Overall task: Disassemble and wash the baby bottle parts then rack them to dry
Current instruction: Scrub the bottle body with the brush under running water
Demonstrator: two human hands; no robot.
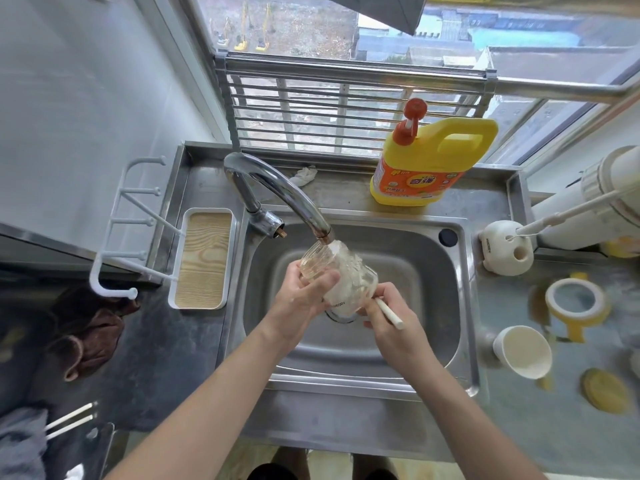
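Your left hand [298,295] wraps the clear bottle [346,268] just under the faucet [294,199], mid-basin in the sink [433,289]. Your right hand [394,323] pinches the brush handle [389,312] beside it. The sink walls stand well apart from both hands.

The clear ribbed baby bottle body [341,271] tilts over the steel sink [415,268], a white brush [389,313] inside it, handle jutting toward 5 o'clock. At 3 o'clock on the desk [502,427] lie a yellow-handled collar [576,303], a cream cap [523,351] and a yellow disc [604,389].

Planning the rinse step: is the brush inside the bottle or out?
In. The white brush shows through the clear bottle in the left hand; the right hand grips its handle sticking out.
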